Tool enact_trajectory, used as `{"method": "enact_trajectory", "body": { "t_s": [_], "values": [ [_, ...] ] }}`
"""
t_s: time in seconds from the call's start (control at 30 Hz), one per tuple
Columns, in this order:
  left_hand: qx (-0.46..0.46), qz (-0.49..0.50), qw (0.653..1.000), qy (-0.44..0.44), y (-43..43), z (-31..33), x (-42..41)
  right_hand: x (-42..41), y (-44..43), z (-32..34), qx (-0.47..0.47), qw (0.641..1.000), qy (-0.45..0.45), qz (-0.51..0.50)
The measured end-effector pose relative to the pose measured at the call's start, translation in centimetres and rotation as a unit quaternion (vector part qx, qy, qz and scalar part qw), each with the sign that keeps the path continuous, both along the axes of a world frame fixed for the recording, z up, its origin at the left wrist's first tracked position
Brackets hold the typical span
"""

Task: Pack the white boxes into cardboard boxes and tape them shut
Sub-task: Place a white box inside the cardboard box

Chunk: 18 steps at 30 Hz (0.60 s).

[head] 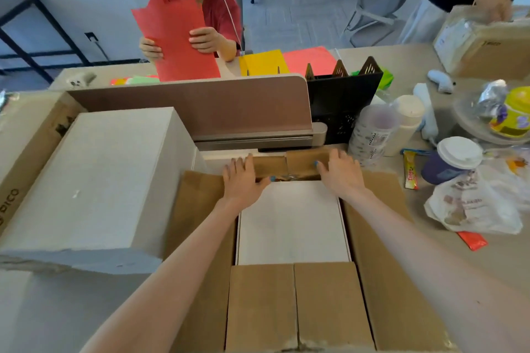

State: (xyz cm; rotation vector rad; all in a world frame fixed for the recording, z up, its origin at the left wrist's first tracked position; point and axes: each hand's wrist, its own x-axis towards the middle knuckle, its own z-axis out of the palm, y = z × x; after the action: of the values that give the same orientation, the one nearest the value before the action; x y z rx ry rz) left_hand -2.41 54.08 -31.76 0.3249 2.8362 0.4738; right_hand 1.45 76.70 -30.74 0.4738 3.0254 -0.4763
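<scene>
The desk (493,269) is crowded, and the biggest thing on it is a tall white box (109,180) standing at the left, its side touching the left flap of the open cardboard box (381,266) in front of the person. That carton has its two side flaps spread out flat and its near flaps (295,304) folded towards the person. Lying flat inside it is another white box (292,223), which fills the opening almost edge to edge. Behind the carton runs a brown desk divider (200,106), with a black file tray (341,100) just beside its right end. Across the divider, someone in a headset holds up a red sheet of paper (177,43). To the right lie a crumpled plastic bag (470,206) and, near it, a lidded paper cup (456,157). Both arms reach over the carton to its far flap (286,165), which tilts up at the back edge. The left hand (242,178) rests on the flap's left end, fingers fairly straight and pointing away, thumb stretched along the flap's near edge. The right hand (341,172) lies spread on the right end, its thumb flat on the cardboard. Neither hand is curled around anything, though I cannot tell if the left thumb hooks under the edge.
</scene>
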Motion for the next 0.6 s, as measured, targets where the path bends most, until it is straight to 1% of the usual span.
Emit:
{"method": "enact_trajectory", "body": {
  "t_s": [0.07,0.1,0.17,0.2,0.27,0.33,0.4,0.47,0.53,0.6],
  "values": [
    [-0.019,0.01,0.999,-0.042,-0.1,-0.4,-0.8,-1.0,0.6,-0.7,-0.059,0.996,-0.043,-0.053],
    [0.0,0.026,0.998,-0.055,-0.2,-0.8,-1.2,-1.4,0.9,-1.2,-0.109,0.99,-0.044,-0.08],
    [0.091,0.075,0.99,-0.08,-0.5,-0.7,-1.7,-1.9,1.6,-2.1,-0.214,0.967,-0.007,-0.136],
    [0.153,0.103,0.978,-0.094,-0.6,-0.3,-1.9,-2.1,1.9,-2.3,-0.267,0.95,0.018,-0.16],
    [0.263,0.157,0.944,-0.124,-0.8,0.6,-2.1,-2.0,2.4,-2.0,-0.373,0.907,0.061,-0.187],
    [0.335,0.208,0.906,-0.151,-1.0,1.4,-2.1,-1.8,2.7,-1.2,-0.453,0.866,0.075,-0.2],
    [0.384,0.242,0.875,-0.171,-1.2,1.7,-2.3,-1.7,3.0,-0.5,-0.498,0.837,0.063,-0.217],
    [0.387,0.264,0.863,-0.187,-1.4,1.9,-2.5,-1.5,3.1,0.3,-0.504,0.834,0.047,-0.218],
    [0.371,0.279,0.862,-0.205,-1.9,2.2,-2.5,-1.1,3.5,1.0,-0.511,0.838,0.036,-0.187],
    [0.382,0.265,0.855,-0.231,-2.7,2.5,-2.5,-0.5,3.8,1.6,-0.513,0.853,0.006,-0.098]
  ]
}}
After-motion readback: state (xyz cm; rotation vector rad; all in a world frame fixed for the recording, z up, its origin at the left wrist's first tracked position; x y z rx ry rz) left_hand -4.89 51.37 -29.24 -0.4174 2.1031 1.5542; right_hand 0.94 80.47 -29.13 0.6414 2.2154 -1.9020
